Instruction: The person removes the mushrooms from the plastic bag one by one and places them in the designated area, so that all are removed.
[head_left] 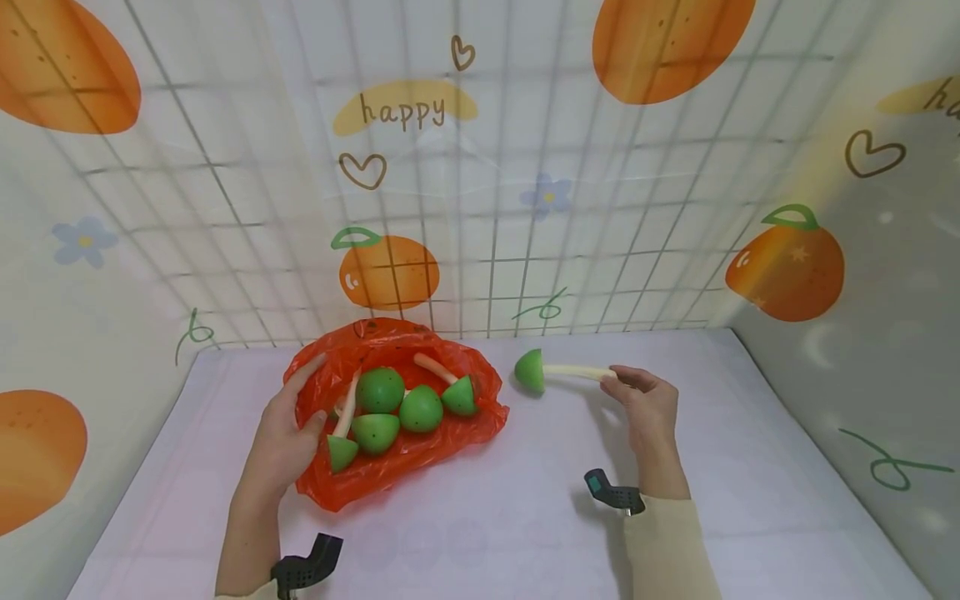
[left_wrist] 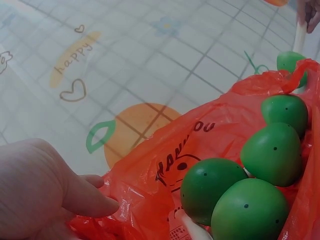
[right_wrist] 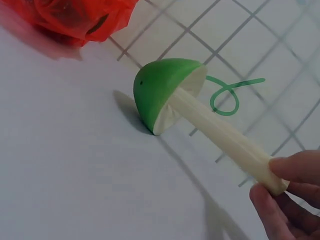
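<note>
My right hand (head_left: 647, 404) pinches a toy mushroom (head_left: 532, 372) by the end of its long cream stem (right_wrist: 225, 135) between thumb and fingers. The mushroom lies nearly level, its half-round green cap pointing left, close over the white table. To the left, an open red plastic bag (head_left: 405, 471) holds several more green-capped mushrooms (head_left: 380, 390), some with their pale stems showing. My left hand (head_left: 281, 437) holds the bag's left rim, with the thumb (left_wrist: 92, 197) on the inside of the plastic and the other fingers partly hidden. Dark printed letters show on the bag in the left wrist view.
The white tabletop (head_left: 480, 550) ends at a back wall of wire grid behind a translucent sheet printed with oranges (head_left: 390, 272). Similar printed sheets stand at the left and right sides. A small black device (head_left: 307, 567) is worn on each wrist.
</note>
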